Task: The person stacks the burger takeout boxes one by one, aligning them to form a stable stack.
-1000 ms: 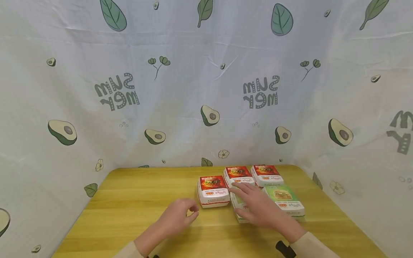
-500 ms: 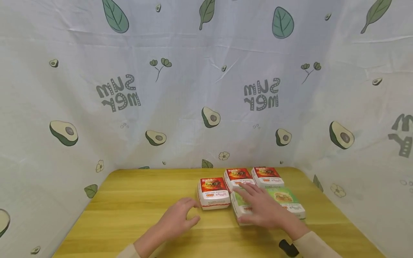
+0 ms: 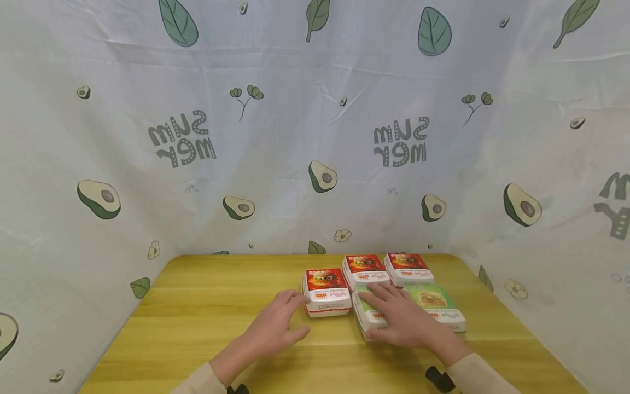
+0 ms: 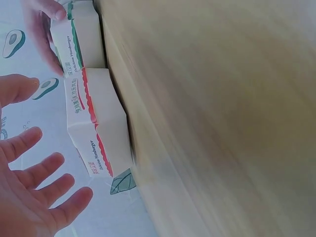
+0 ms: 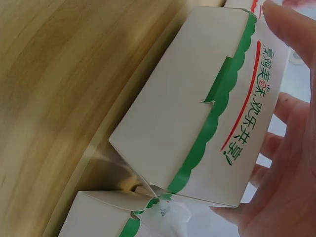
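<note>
My left hand, fingers spread, is at the near left corner of a red-topped hamburger box. In the left wrist view a gap shows between those fingers and the box's white side. My right hand lies over a green-topped hamburger box, with its fingers stretched across the lid and its thumb near the front edge. The right wrist view shows this box's white and green side; whether the fingertips press on the lid is hard to tell.
A second green hamburger box stands against the right side of the first. Behind them are two more red boxes, one in the middle and one at right. A printed white curtain hangs behind the wooden table.
My left hand has uncurled its fingers and moved slightly forward to the red box. The right hand and the green box under it have shifted a little to the right.
</note>
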